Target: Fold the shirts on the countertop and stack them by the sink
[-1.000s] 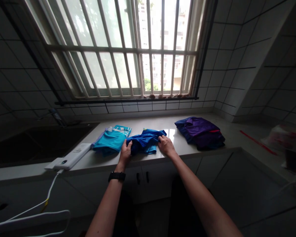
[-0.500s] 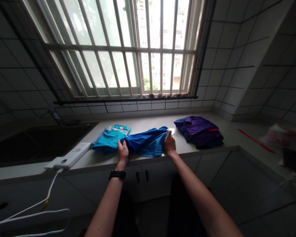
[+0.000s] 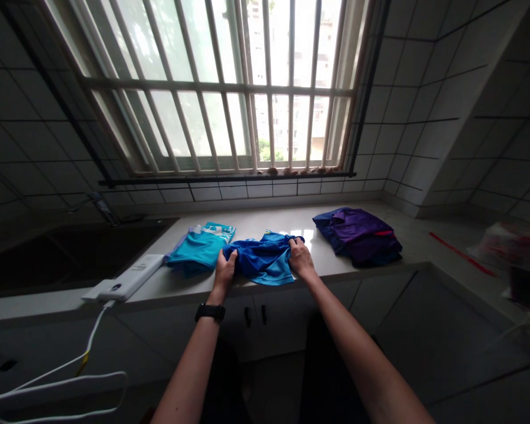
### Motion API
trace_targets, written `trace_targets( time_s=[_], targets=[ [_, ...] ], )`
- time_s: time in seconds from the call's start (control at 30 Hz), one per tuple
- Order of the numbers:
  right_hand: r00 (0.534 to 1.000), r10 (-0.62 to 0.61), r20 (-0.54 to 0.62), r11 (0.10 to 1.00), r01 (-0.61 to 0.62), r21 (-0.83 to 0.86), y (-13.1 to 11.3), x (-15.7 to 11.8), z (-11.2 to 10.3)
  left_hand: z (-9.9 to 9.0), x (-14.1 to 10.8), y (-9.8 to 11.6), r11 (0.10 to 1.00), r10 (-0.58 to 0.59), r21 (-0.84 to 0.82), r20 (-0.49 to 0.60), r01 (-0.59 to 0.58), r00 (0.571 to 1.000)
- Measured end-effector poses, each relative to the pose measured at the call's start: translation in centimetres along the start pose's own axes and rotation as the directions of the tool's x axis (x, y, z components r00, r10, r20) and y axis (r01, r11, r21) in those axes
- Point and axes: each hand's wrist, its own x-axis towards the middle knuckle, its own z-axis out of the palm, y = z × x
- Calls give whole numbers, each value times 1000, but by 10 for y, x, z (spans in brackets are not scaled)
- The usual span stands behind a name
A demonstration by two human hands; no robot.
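A blue garment point(image 3: 260, 259), darker blue on top with lighter blue at its front and back, lies bunched at the counter's front edge between my hands. My left hand point(image 3: 225, 268) is closed on its left end, thumb on top. At the other end, my right hand point(image 3: 300, 257) grips the cloth with its fingers bent over it. Just left of my left hand rests a folded turquoise garment point(image 3: 198, 247) with white print. Over on the right is a pile of purple and dark blue clothes point(image 3: 357, 235).
A white power strip point(image 3: 130, 280) with a cable lies on the white counter point(image 3: 269, 213) beside the dark sink point(image 3: 70, 253). To the far right are a red strip point(image 3: 461, 253) and a clear plastic bag point(image 3: 506, 244). A barred window point(image 3: 229, 88) rises behind.
The blue garment has come down flatter and more bunched. My left hand has shifted slightly right, and my right hand has turned over the cloth with its fingers on top.
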Motion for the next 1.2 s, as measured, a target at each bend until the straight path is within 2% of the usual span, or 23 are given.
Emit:
trace_targets(
  time_s=[0.4,0.57,0.63,0.8,0.9,0.97,1.03,1.1,1.13,1.17,1.2],
  targets=[
    [1000,8,-4,1000,-8,10,-1,0,0,1,0,2,1000,-24,3,-3,24,1000],
    [1000,2,-10,1000,-1,21,0,0,1,0,-3,6,1000,-1,20,5,1,1000],
    [1000,1,-16,1000,0,26,0,0,1,-2,-4,9,999,21,32,41,-22,999],
    [999,16,-32,999,-15,37,-1,1,2,5,-9,17,963,131,200,234,-179,964],
    [999,42,-28,998,-40,53,-1,1,1,15,-13,24,929,108,323,228,-180,968],
    [997,65,-32,996,-63,59,-1,1,0,15,-16,32,914,58,378,242,-149,969],
    [997,67,-47,996,-63,67,1,1,1,4,-19,45,898,-63,426,369,-109,927],
    [997,39,-63,996,-34,82,3,3,2,-16,-22,60,894,-188,444,509,-69,840],
    [997,24,-72,996,-18,90,3,4,3,-29,-22,68,903,-206,427,534,-51,820],
    [997,16,-81,995,-8,97,4,4,4,-41,-22,76,920,-176,389,507,-42,844],
    [996,19,-88,995,-10,99,4,5,5,-52,-21,83,938,-112,345,427,-47,897]
  ],
)
